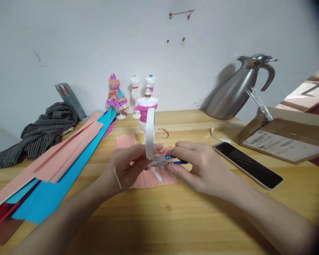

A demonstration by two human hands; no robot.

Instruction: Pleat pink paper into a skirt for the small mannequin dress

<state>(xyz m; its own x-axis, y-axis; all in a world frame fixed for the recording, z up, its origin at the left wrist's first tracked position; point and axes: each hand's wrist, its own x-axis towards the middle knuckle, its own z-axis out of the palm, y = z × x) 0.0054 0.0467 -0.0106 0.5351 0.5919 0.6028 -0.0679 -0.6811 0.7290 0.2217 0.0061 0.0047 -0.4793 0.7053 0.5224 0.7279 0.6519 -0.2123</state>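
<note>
My left hand grips a roll of white tape, held on edge above the table. In my right hand is a pair of small scissors with blue handles; their blades are parted and point left at the lower edge of the roll. A thin strip of tape clings near my left wrist. Below the hands lies peach crepe paper, with a short white strip on it or just above it. Behind the roll stands a white mannequin wrapped in magenta paper.
At left, peach and blue crepe sheets lie beside a striped cloth. A small paper dress stands by the wall. On the right are a phone, a cardboard box and a steel jug.
</note>
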